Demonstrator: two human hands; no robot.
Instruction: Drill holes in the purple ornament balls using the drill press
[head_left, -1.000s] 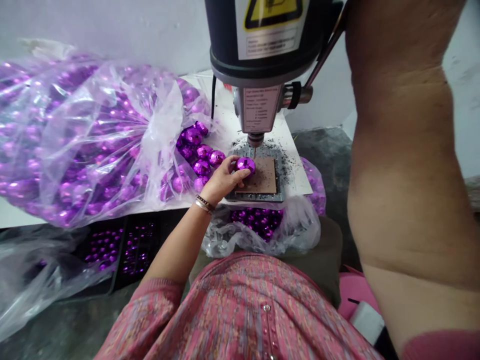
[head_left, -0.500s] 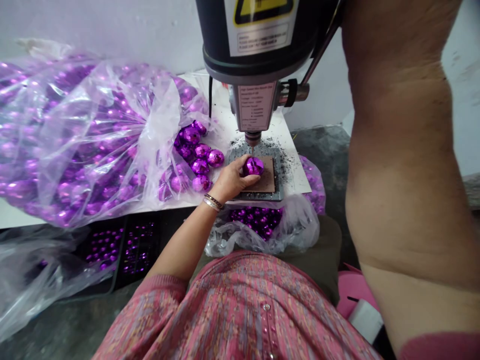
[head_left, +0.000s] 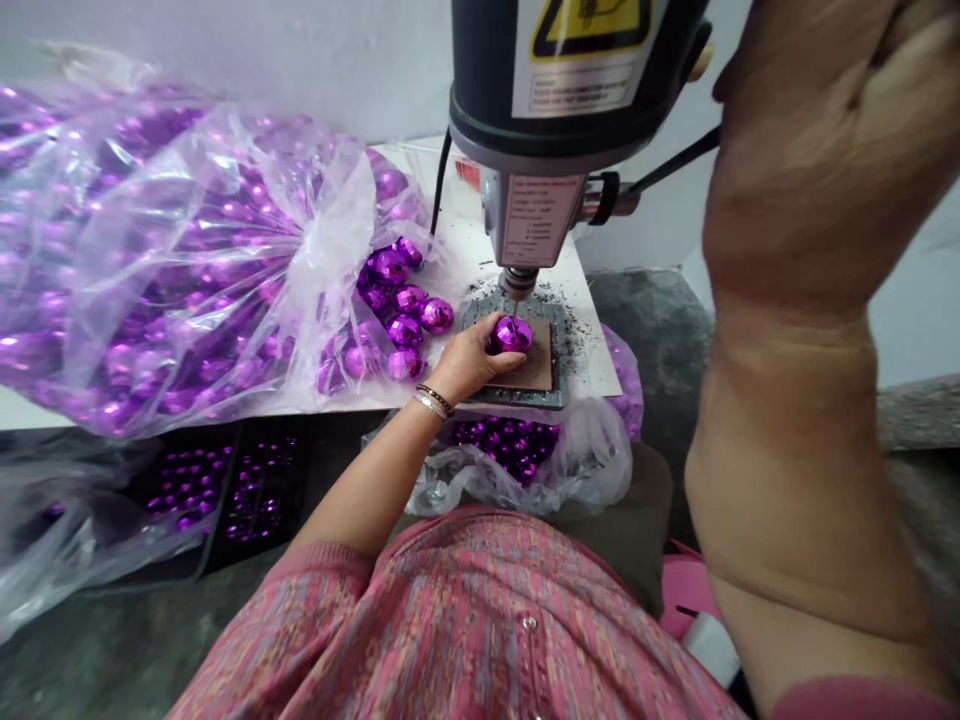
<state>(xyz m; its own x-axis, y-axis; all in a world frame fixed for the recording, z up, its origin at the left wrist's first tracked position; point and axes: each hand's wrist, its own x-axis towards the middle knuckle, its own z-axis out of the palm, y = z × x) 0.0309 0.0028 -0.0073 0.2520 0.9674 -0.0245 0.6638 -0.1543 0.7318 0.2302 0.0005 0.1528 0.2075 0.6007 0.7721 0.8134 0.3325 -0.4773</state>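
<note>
A shiny purple faceted ball [head_left: 513, 335] is pinched between the thumb and fingers of my left hand [head_left: 475, 355], on a brown board [head_left: 534, 371] over the drill press base. The thin drill bit [head_left: 516, 307] comes down to the top of the ball. Above it hangs the dark drill press [head_left: 547, 110] with a warning label. My right hand [head_left: 832, 130] is large and close to the camera at the upper right, beside the press lever [head_left: 675, 160]; its fingers are mostly out of frame or hidden.
A big clear bag of purple balls [head_left: 187, 260] lies on the white table [head_left: 592, 330], with loose balls [head_left: 405, 330] at its mouth. Another open bag [head_left: 592, 460] sits below the table edge. A black crate of purple pieces [head_left: 240, 540] stands lower left. Dark shavings surround the base.
The right hand has come lower into view, and the lever sits at a flatter angle. The drill bit is now down at the ball. The camera view has shifted slightly.
</note>
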